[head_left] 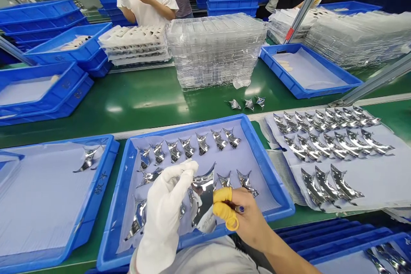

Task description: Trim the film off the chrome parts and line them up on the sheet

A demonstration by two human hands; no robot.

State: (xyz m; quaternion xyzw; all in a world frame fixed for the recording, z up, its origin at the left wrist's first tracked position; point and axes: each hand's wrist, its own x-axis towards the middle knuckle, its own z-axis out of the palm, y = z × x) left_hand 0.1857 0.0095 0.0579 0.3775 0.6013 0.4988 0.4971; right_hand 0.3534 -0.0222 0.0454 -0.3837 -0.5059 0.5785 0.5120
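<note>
My left hand [167, 205], in a white glove, grips a mirror-bright curved chrome part [204, 199] with pointed corners by its upper left edge. It is held tilted above a lined blue tray [269, 188]. My right hand [236, 212] has yellow finger cots on its thumb and fingers, which are closed at the part's right edge. The round blue end of a thin pen-like tool [240, 209] shows in that hand; the rest of it is hidden. Similar smaller chrome parts [203, 143] lie in rows in the tray, partly covered by my hands.
Left stands another lined tray [105, 188] with chrome pieces. On the right, rows of chrome parts [340, 184] lie on white sheeting. Three small pieces [248, 104] rest on the green bench before stacked clear plastic trays [218, 51]. A slanted metal post [372, 79] crosses at right. Co-workers stand beyond.
</note>
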